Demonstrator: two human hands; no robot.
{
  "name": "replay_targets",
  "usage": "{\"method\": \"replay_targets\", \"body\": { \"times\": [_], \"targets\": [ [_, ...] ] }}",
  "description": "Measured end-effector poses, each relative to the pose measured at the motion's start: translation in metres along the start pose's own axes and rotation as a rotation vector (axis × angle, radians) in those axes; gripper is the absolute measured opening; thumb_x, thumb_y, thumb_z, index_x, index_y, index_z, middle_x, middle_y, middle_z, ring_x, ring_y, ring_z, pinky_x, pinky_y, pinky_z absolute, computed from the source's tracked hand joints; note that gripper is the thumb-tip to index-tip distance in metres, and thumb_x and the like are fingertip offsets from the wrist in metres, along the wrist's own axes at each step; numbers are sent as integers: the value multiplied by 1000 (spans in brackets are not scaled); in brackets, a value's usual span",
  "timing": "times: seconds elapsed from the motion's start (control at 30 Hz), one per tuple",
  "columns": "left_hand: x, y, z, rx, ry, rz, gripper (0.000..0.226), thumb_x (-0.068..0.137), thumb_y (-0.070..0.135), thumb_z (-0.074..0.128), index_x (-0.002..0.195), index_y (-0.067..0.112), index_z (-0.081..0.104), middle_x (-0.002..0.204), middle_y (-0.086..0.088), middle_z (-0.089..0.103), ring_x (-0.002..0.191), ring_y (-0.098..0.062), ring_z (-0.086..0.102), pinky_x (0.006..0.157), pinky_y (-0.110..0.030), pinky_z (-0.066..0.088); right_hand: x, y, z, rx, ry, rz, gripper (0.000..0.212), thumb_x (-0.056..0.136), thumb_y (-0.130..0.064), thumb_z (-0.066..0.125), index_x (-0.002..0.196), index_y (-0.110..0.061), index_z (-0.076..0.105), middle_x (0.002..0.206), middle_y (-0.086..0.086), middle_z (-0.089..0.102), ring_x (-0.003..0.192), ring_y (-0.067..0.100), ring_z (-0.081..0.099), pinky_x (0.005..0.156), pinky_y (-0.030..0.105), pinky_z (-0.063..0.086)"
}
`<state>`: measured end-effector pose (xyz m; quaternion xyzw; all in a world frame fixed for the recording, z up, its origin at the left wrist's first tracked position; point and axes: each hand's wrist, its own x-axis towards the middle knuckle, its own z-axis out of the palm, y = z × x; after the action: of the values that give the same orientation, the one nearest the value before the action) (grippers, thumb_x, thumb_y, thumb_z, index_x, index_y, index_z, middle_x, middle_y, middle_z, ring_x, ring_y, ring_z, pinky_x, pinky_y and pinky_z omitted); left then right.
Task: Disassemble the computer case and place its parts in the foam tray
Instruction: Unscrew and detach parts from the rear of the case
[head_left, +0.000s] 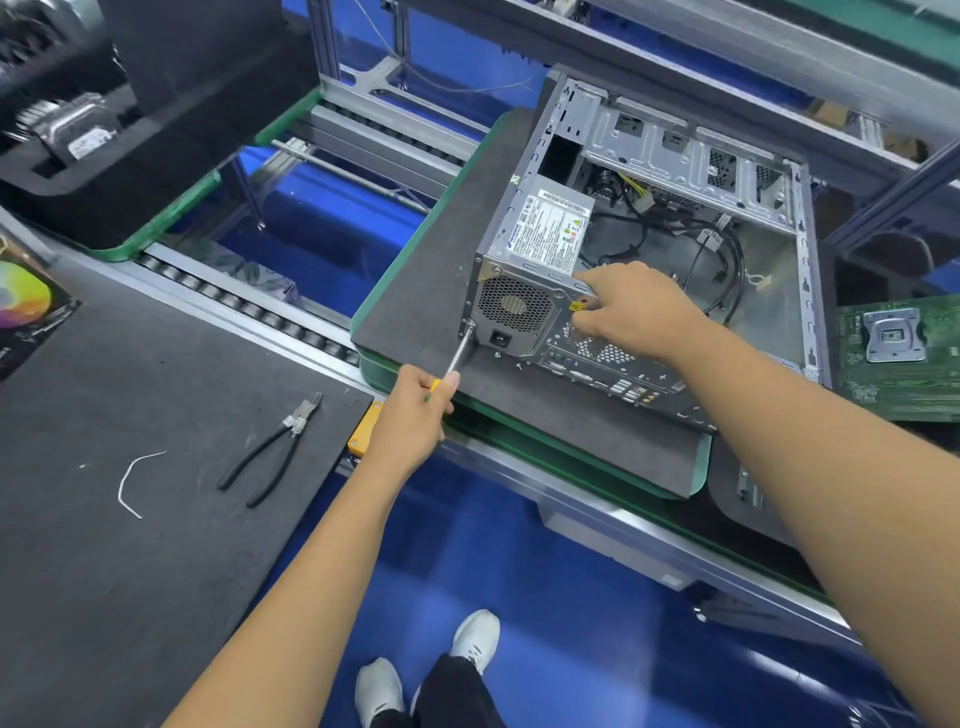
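Observation:
An open grey computer case (802, 270) lies on its side on a dark foam pallet (431, 291). Its power supply (545, 234), with a white label and a fan grille, sits in the near left corner; black cables lie loose inside. My left hand (415, 410) grips a screwdriver (460, 353) by its yellow handle, and the tip touches a screw at the lower left corner of the power supply's rear face. My right hand (631, 312) rests on the case's rear edge beside the power supply, fingers curled over it. A black foam tray (104, 171) with a metal part in it stands at the far left.
Black-handled cutters (270, 449) and a white cable tie scrap (130, 480) lie on the dark mat at my left. A green motherboard (896, 358) rests at the right edge. Roller conveyor rails run between the pallets. A small loose screw lies on the pallet under the rear panel.

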<state>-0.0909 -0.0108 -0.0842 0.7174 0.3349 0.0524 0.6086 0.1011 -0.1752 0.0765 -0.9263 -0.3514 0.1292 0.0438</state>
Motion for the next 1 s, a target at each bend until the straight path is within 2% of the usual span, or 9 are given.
{"method": "replay_targets", "body": {
  "times": [0.1, 0.2, 0.37, 0.43, 0.63, 0.77, 0.9, 0.97, 1.0],
  "targets": [
    [-1, 3, 0, 45, 41, 35, 50, 85, 50, 79, 100, 26, 37, 103, -1, 50, 82, -13, 53, 66, -34, 53, -1, -1, -1, 7, -2, 13, 42, 82, -23, 64, 123, -11, 65, 99, 2, 74, 85, 23, 60, 69, 33, 49],
    [-1, 1, -2, 51, 126, 33, 47, 80, 43, 85, 92, 23, 44, 92, -5, 58, 70, -12, 58, 58, -34, 58, 0, -1, -1, 17, -18, 5, 23, 82, -23, 65, 104, -19, 67, 96, -1, 73, 73, 13, 57, 60, 28, 41],
    [-4, -3, 2, -21, 105, -15, 38, 90, 53, 71, 92, 17, 58, 80, -2, 70, 65, -10, 72, 64, -40, 64, -2, -4, -4, 15, -29, -5, 31, 84, -22, 65, 115, -17, 67, 103, 2, 74, 79, 20, 60, 64, 32, 44],
    [-4, -5, 1, -6, 83, -23, 38, 96, 58, 58, 91, 21, 61, 79, 6, 70, 66, -10, 71, 69, -44, 61, -2, -2, -4, 18, -34, -5, 8, 84, -22, 64, 90, -27, 62, 92, -4, 70, 71, 10, 55, 59, 29, 39],
    [-4, 0, 2, -82, 23, -6, 38, 92, 63, 62, 100, 30, 45, 93, -1, 58, 58, -9, 55, 54, -28, 49, -4, -6, -5, 19, -31, -6, 41, 83, -20, 65, 67, -37, 32, 70, -20, 54, 65, 11, 47, 56, 29, 33],
    [-2, -1, -2, -53, 125, 15, 44, 83, 46, 82, 94, 22, 46, 84, -7, 62, 56, -11, 63, 52, -29, 56, -3, -7, -5, 25, -33, -14, 47, 84, -20, 64, 68, -41, 25, 70, -19, 51, 75, 20, 51, 58, 29, 33],
    [-2, -2, -2, -45, 73, -2, 38, 95, 55, 63, 91, 18, 55, 81, -3, 70, 59, -8, 66, 59, -34, 57, -2, -5, -5, 29, -44, -8, 36, 85, -22, 64, 72, -42, 37, 76, -14, 60, 82, 22, 52, 64, 32, 39],
    [-3, -2, 0, -61, 20, -44, 40, 101, 57, 50, 90, 19, 58, 80, 1, 70, 59, -9, 61, 60, -34, 53, -3, -5, -5, 18, -46, 2, 19, 85, -23, 64, 102, -33, 65, 93, -5, 69, 85, 22, 57, 68, 33, 43],
    [-3, -1, 1, -66, 3, -58, 41, 102, 57, 46, 92, 19, 58, 80, 1, 69, 59, -9, 59, 60, -33, 51, -3, -6, -5, 8, -42, 15, 35, 85, -23, 64, 121, -24, 66, 100, -2, 72, 87, 23, 59, 69, 34, 44]
  ]
}}
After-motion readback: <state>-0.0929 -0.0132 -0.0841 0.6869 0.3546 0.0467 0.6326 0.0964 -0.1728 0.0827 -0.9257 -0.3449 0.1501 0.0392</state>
